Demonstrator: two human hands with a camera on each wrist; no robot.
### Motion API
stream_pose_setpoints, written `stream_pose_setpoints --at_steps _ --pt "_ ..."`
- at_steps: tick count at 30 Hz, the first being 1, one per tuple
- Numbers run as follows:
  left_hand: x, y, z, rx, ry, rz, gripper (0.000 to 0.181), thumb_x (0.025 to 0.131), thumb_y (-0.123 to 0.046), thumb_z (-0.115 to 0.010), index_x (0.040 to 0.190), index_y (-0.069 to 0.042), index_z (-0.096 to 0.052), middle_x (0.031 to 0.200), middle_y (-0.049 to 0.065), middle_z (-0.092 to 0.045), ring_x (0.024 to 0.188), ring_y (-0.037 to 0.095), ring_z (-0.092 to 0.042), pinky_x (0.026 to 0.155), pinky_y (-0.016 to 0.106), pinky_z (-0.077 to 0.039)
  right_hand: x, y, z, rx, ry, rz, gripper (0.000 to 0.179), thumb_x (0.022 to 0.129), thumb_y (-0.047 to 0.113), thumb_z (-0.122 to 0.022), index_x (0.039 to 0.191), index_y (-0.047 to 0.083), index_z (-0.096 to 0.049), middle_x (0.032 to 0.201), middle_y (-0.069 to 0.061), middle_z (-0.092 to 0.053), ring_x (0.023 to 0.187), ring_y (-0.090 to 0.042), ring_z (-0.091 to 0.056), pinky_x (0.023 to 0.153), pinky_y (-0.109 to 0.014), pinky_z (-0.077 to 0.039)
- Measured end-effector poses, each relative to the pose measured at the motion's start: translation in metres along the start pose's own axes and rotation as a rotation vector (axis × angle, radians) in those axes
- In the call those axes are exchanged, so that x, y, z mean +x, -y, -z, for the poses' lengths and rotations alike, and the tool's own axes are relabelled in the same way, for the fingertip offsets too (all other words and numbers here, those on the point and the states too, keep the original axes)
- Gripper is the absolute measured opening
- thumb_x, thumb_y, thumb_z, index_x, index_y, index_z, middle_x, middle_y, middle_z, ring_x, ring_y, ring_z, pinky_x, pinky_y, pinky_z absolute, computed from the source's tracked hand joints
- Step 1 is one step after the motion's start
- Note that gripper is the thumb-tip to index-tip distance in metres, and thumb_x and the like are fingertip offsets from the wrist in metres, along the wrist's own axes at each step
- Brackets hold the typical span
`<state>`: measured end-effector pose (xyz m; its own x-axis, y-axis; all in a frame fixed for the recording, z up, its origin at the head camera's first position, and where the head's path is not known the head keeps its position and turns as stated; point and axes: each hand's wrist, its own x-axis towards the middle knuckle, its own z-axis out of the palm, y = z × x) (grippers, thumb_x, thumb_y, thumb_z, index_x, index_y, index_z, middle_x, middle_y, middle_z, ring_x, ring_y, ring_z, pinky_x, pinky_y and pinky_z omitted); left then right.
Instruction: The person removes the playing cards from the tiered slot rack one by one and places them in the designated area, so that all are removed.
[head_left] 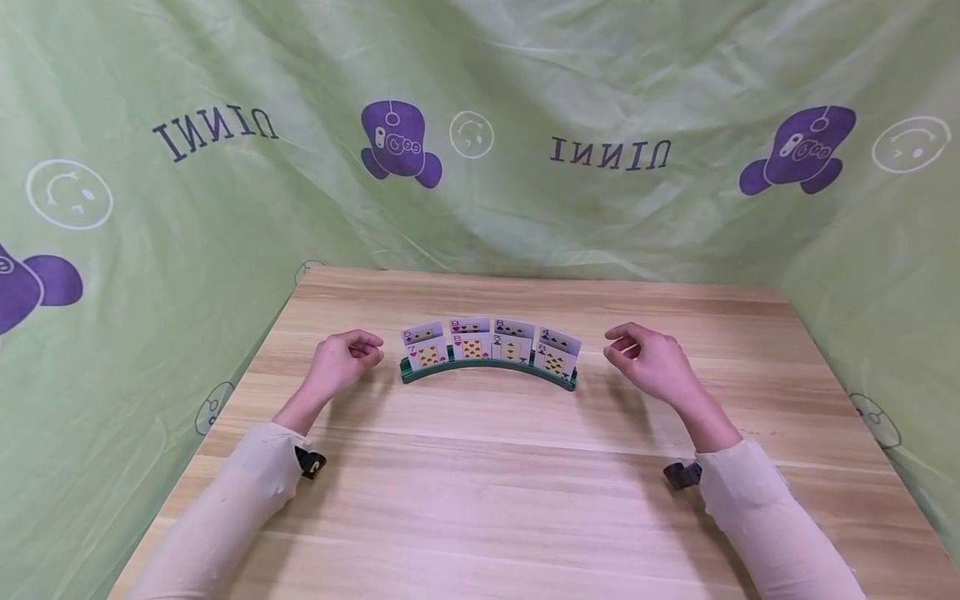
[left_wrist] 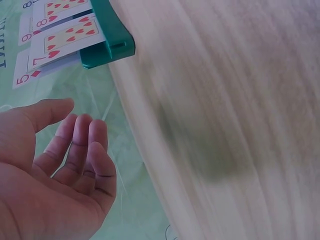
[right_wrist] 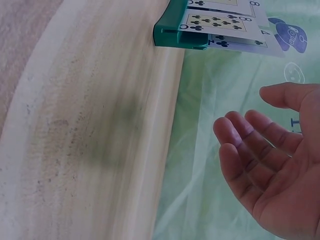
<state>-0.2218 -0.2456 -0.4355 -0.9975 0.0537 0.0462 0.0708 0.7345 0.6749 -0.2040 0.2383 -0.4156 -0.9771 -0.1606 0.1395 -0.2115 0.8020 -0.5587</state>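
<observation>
A curved green card holder (head_left: 487, 363) stands on the table with several playing cards upright in two rows. The front row includes a seven of hearts (left_wrist: 67, 41) at the left end and an eight of clubs (right_wrist: 220, 22) at the right end. Behind them, a five of diamonds (left_wrist: 21, 70) shows its corner. My left hand (head_left: 345, 360) hovers just left of the holder, fingers loosely curled and holding nothing. On the other side, my right hand (head_left: 651, 360) hangs to the right of the holder, its relaxed fingers also around nothing.
The wooden table (head_left: 480, 492) reaches back to a green curtain (head_left: 510, 217) printed with purple figures, which also hangs along both sides. Dark wrist cameras show below the left sleeve (head_left: 240, 492) and the right sleeve (head_left: 765, 508).
</observation>
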Motion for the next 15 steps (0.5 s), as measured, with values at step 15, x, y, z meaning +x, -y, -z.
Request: stream_pose_setpoints --at_steps 15 --pt "-0.0040 0.0003 -0.0087 -0.035 0.022 0.028 0.024 0.089 -0.010 -0.072 0.111 -0.002 -0.068 0.102 0.015 -0.072 0.089 0.024 -0.066 0.077 0.028 -0.055 -0.0040 -0.0009 -0.0054 0.036 -0.010 -0.001 0.026 0.095 0.020 -0.064 0.114 0.003 -0.067 0.099 -0.013 -0.074 0.086 -0.026 -0.070 0.078 -0.043 -0.057"
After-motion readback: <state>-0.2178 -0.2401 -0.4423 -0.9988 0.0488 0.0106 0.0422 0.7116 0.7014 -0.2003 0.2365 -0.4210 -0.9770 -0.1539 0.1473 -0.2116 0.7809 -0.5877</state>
